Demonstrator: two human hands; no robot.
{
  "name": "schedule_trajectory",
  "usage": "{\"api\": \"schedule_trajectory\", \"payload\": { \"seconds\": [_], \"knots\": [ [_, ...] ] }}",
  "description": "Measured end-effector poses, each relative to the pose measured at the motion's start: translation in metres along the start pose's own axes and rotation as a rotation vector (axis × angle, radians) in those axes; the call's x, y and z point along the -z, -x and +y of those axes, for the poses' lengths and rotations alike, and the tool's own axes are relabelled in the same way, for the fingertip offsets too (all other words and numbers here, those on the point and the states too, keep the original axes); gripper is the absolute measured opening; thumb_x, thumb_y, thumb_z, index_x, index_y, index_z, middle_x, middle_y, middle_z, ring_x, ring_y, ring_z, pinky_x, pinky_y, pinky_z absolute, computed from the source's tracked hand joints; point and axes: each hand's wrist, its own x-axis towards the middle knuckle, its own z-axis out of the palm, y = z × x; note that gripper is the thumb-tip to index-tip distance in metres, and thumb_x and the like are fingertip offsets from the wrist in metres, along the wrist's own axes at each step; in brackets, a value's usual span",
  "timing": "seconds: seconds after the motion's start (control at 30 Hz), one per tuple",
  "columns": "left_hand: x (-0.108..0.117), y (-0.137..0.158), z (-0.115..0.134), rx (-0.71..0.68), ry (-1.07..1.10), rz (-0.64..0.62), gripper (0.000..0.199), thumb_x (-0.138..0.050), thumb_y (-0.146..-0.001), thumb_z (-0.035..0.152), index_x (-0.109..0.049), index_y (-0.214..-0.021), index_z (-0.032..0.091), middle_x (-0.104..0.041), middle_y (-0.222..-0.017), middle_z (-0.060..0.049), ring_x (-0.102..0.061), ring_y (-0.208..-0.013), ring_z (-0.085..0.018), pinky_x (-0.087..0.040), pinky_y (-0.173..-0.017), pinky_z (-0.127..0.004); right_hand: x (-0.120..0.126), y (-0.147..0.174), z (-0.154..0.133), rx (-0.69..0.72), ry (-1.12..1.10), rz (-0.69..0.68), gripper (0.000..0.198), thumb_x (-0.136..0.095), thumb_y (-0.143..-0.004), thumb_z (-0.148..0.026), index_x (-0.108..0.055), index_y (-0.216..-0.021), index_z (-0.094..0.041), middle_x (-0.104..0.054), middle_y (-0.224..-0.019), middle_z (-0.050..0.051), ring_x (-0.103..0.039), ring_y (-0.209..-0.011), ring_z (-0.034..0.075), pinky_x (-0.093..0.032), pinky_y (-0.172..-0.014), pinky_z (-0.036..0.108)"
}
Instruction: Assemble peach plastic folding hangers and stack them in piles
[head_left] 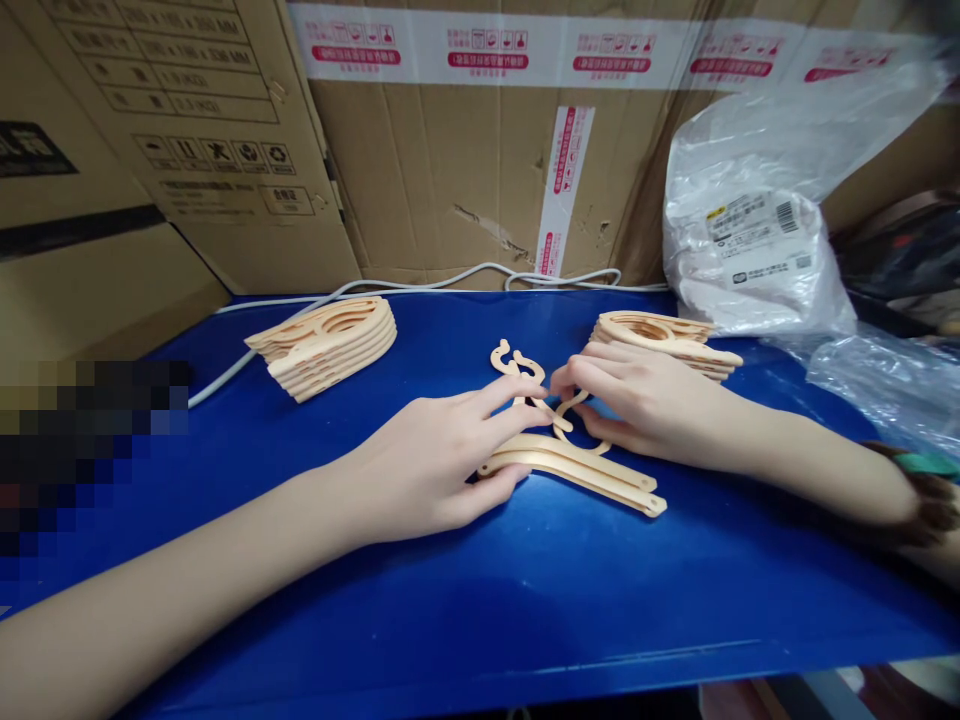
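Observation:
On the blue table in front of me lies a beige folding clothes hanger (592, 472), its long arms angled toward the near right and its hook end (517, 362) pointing away from me. My left hand (442, 455) reaches across it, thumb on the near side of the arms and fingers over the middle part. From the right, my right hand (630, 400) curls its fingers around a curved, ring-like beige piece (574, 430) beside the hook end. The fingers partly hide where these parts meet, so I cannot tell whether they are joined.
Stacked folded hangers (330, 345) stand at the back left, and a second stack (660, 335) is behind my right hand. A white cable (420, 286) runs along the rear edge, before cardboard boxes (480, 180). Plastic packaging (750, 230) occupies the back right.

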Motion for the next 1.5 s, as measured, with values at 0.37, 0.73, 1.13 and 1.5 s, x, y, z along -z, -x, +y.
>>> {"api": "schedule_trajectory", "payload": {
  "seconds": [0.37,0.73,1.13,1.5],
  "knots": [
    [0.003,-0.001,-0.002,0.038,0.032,-0.068,0.037,-0.046,-0.099,0.033,-0.046,-0.135,0.026,-0.057,-0.133,-0.001,-0.061,-0.113,-0.019,-0.05,-0.081,-0.029,0.012,0.008,0.011,0.01,0.02,0.025,0.027,-0.049,-0.088,-0.011,-0.059,-0.113,-0.014,-0.066,-0.101,0.011,-0.06,-0.094,0.025,-0.045,-0.084,0.037],
    [-0.002,-0.005,-0.009,0.085,0.156,0.088,0.013,-0.049,-0.099,0.026,-0.055,-0.108,0.02,-0.056,-0.107,0.0,-0.058,-0.084,-0.011,-0.044,-0.075,-0.023,0.018,0.008,0.006,-0.081,-0.092,0.272,0.017,-0.053,-0.093,-0.018,-0.067,-0.1,-0.022,-0.067,-0.098,0.007,-0.062,-0.092,0.022,-0.047,-0.08,0.038],
    [0.0,-0.006,-0.011,0.087,0.038,0.117,0.011,-0.05,-0.097,0.03,-0.053,-0.095,0.02,-0.059,-0.106,-0.004,-0.053,-0.101,-0.02,-0.045,-0.085,-0.034,-0.008,-0.004,-0.011,-0.683,-1.447,0.131,0.021,-0.075,-0.078,-0.032,-0.07,-0.091,-0.016,-0.075,-0.078,0.002,-0.07,-0.073,0.013,-0.056,-0.077,0.028],
    [0.002,-0.007,-0.011,0.027,0.014,0.092,0.017,-0.046,-0.099,0.031,-0.056,-0.092,0.02,-0.059,-0.117,-0.007,-0.053,-0.108,-0.022,-0.048,-0.086,-0.034,-0.01,-0.004,-0.004,-0.793,-1.613,0.121,0.028,-0.079,-0.072,-0.022,-0.072,-0.098,-0.014,-0.075,-0.078,0.003,-0.066,-0.063,0.008,-0.055,-0.066,0.021]
  ]
}}
